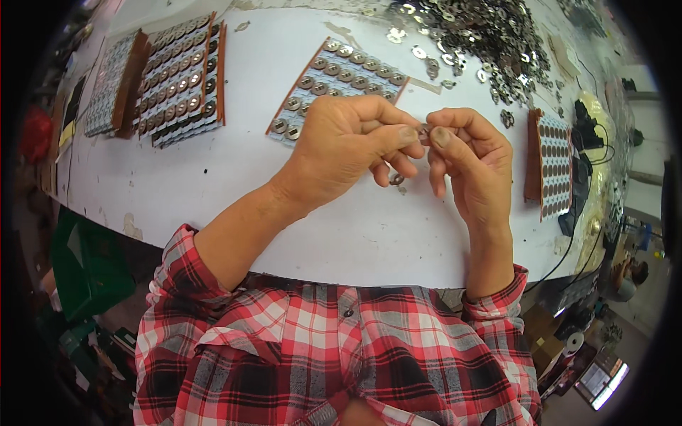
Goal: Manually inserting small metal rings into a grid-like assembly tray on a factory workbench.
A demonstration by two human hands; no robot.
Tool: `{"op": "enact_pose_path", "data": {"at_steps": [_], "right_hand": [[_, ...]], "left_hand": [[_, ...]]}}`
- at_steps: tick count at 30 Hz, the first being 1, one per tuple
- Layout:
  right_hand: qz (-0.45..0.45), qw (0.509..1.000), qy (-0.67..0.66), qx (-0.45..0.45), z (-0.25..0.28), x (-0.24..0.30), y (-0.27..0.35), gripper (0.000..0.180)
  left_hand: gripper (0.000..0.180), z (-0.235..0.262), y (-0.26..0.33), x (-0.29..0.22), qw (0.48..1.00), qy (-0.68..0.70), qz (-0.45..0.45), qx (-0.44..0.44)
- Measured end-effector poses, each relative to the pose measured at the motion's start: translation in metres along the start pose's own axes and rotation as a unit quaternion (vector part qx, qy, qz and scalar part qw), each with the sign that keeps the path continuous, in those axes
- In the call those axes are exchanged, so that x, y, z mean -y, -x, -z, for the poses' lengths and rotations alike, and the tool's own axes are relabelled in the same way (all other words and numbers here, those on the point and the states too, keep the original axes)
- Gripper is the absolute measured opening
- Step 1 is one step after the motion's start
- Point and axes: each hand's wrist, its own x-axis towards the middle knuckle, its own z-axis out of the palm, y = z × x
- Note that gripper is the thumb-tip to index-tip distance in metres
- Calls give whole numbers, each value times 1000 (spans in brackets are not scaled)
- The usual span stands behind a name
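Observation:
Above the table's middle, my left hand (341, 145) and my right hand (474, 156) meet, thumbs and fingers pinched together. Between the fingertips is a small shiny metal piece (424, 133), mostly covered by them. A dark metal ring (396, 179) shows just below my left fingers; whether it lies on the table or is held I cannot tell. Partly hidden behind my left hand lies a light-blue card (285, 112) with brown edges, carrying rows of round metal pieces (344, 75).
Stacked cards (181, 89) of round pieces stand at the far left. A large heap of loose metal pieces (490, 42) spreads across the back right of the white table (298, 238). More cards (555, 167) stand at right, beside black cables (579, 206). A green bin (85, 266) is lower left.

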Motion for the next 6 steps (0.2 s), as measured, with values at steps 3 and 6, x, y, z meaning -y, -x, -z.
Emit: {"op": "enact_pose_path", "data": {"at_steps": [3, 6], "right_hand": [[-14, 999, -49, 14, 1, -1, -1, 23], [4, 999, -50, 15, 3, -5, -4, 31]], "left_hand": [[22, 2, -1, -3, 999, 36, 17, 8], [23, 5, 0, -5, 999, 40, 34, 12]]}}
